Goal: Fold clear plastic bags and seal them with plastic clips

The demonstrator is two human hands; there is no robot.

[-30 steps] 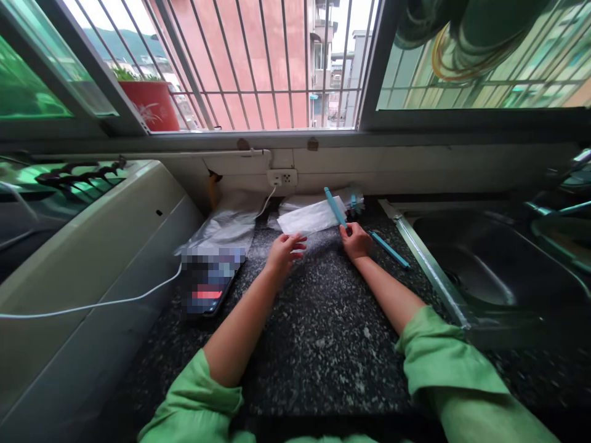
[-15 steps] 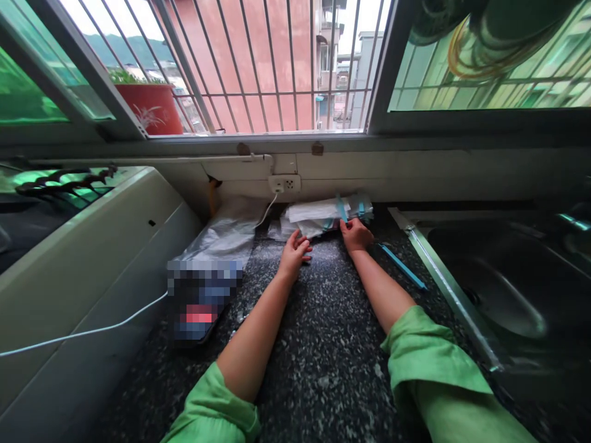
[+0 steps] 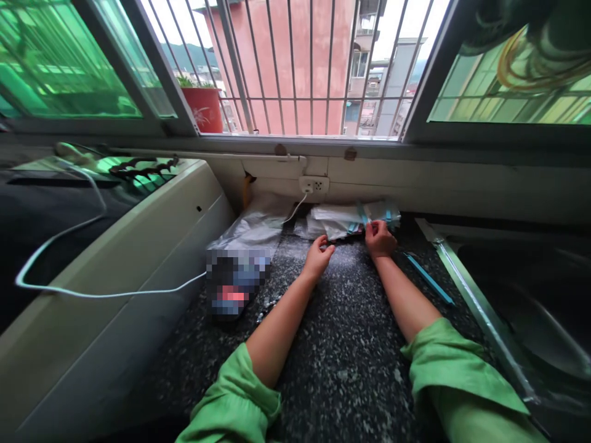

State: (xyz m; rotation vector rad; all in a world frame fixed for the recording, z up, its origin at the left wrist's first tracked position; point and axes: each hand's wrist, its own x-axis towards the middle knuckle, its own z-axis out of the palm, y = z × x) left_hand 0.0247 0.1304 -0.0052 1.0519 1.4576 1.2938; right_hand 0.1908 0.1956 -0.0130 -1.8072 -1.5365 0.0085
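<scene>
On the speckled dark counter (image 3: 341, 344), a pile of clear and white plastic bags (image 3: 335, 214) with light-blue bands lies against the back wall. My right hand (image 3: 381, 240) is at the pile's right part, its fingers pinched on a narrow light-blue strip (image 3: 362, 213); where the strip ends under the fingers is hidden. In front of the pile, my left hand (image 3: 317, 258) hovers with fingers loosely curved and apart, nothing in it. Right of my right wrist lies a long blue stick (image 3: 429, 279), flat on the counter.
At left, a phone with a blurred screen (image 3: 237, 286) lies by a large clear plastic bag (image 3: 258, 218), its white cable (image 3: 138, 295) looping over a pale appliance (image 3: 184, 203). A wall socket (image 3: 314, 184) is behind. A metal sink (image 3: 530, 295) with a raised edge is at right.
The whole view has shifted, so the scene sits further right. My left fingers have drawn a little closer together; my right hand keeps its pinch at the bags.
</scene>
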